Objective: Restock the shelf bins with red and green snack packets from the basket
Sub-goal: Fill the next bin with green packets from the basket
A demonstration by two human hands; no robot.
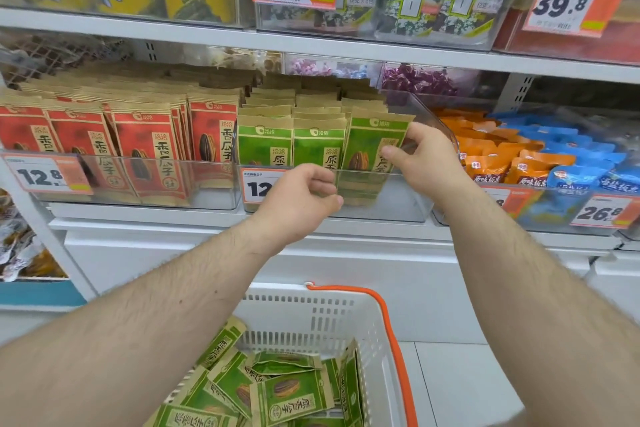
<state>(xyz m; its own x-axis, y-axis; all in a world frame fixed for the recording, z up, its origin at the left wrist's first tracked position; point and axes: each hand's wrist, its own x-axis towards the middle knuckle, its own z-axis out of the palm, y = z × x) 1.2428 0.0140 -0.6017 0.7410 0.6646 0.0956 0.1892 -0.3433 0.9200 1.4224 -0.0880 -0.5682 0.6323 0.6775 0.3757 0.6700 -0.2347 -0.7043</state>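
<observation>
Both hands seat one green paper seed packet (pixel 372 149) in the clear plastic bin (pixel 408 198), my right hand (pixel 424 158) pinching it, my left hand (pixel 298 201) gripping its near edge; next I'd reach into the white basket (pixel 346 319).

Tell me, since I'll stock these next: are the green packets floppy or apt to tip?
Probably fairly stiff: the green packets stand upright in rows in the clear bin. Likely light, as the right hand steadies one with its fingertips. Alone, one might tip.
</observation>
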